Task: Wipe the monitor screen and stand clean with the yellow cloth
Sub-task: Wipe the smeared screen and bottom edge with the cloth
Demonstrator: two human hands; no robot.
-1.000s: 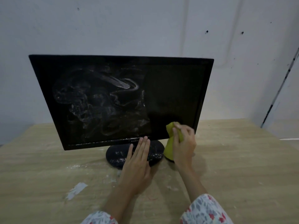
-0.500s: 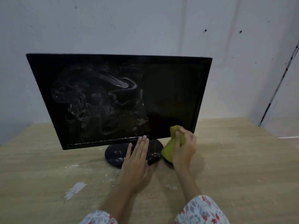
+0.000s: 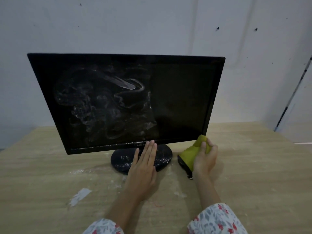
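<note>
A black monitor [image 3: 128, 102] stands on a wooden table, its screen smeared with white dust on the left and middle and dark on the right. White specks cover its round black stand [image 3: 121, 162]. My left hand [image 3: 145, 166] lies flat on the stand, fingers together, fingertips at the lower bezel. Just right of the stand, below the screen's lower right corner, my right hand [image 3: 205, 159] grips the bunched yellow cloth [image 3: 190, 154], whose lower end touches the table.
The wooden table [image 3: 253, 166] carries white powder streaks around the stand and a white smear [image 3: 79, 196] at front left. A grey-white wall [image 3: 152, 27] rises close behind the monitor. A wall corner with a dark strip [image 3: 292, 97] is at right.
My right hand with the cloth came down off the screen's lower right corner and moved right, away from the stand. My left hand stayed on the stand.
</note>
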